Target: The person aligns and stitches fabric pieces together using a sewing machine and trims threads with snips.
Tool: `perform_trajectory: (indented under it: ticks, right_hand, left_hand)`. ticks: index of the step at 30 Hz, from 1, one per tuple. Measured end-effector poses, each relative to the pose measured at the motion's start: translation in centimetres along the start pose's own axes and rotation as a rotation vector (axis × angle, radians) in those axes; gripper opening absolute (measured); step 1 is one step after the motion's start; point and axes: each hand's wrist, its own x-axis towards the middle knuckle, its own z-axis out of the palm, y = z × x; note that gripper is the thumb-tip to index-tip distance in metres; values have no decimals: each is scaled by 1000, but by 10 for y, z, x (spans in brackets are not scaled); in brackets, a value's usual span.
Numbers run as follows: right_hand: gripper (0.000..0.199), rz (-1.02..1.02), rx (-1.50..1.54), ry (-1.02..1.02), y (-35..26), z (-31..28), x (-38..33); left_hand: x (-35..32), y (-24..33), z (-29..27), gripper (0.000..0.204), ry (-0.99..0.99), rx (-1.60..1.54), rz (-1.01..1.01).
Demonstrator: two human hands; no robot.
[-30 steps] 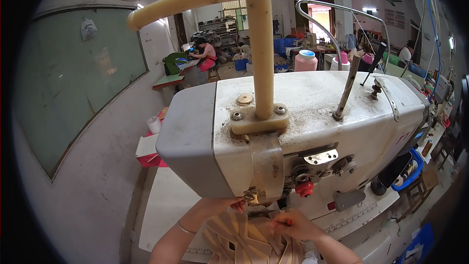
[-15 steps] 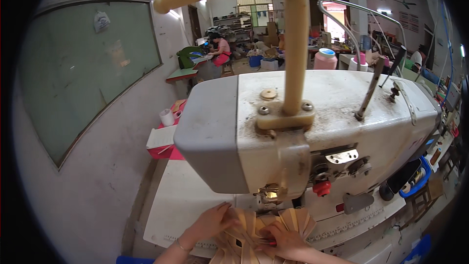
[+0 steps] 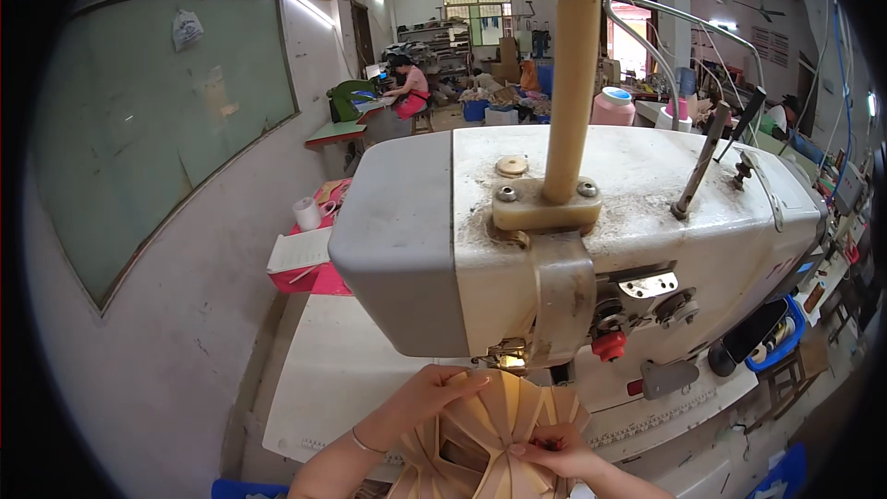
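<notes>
In front of me is a pleated piece of tan and yellow panels that fan out in strips, with a dark gap in its middle. My left hand pinches its upper left edge, thumb on top. My right hand grips it lower on the right, thumb pressed on a fold. A small red and dark object shows within the curled right fingers; its kind is hidden. Just beyond the piece stands the sewing machine, its lit needle area close above the far edge.
The white machine bed extends left, a ruler strip along its right front. A thread cone and white box stand at left. A blue basket is at right. One person sits at a far table.
The pleated piece has been raised and spread flatter toward the needle area. My left hand now pinches its upper edge, and my right hand has shifted slightly right. The view has shifted a little.
</notes>
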Motion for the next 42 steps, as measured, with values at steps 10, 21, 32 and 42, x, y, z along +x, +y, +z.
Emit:
perform_trajectory:
  ticks: [10, 21, 32, 42]
  right_hand:
    - [44, 35, 74, 127, -2, 5, 7]
    - [45, 90, 39, 126, -16, 8, 8]
    - [24, -26, 63, 262, 24, -47, 25]
    - [29, -10, -411, 197, 29, -126, 100]
  left_hand:
    - [14, 6, 8, 35, 65, -204, 134]
    - [26, -4, -1, 36, 90, -130, 154]
    - [75, -47, -27, 30, 35, -679, 134]
    - [95, -28, -20, 25, -124, -807, 303]
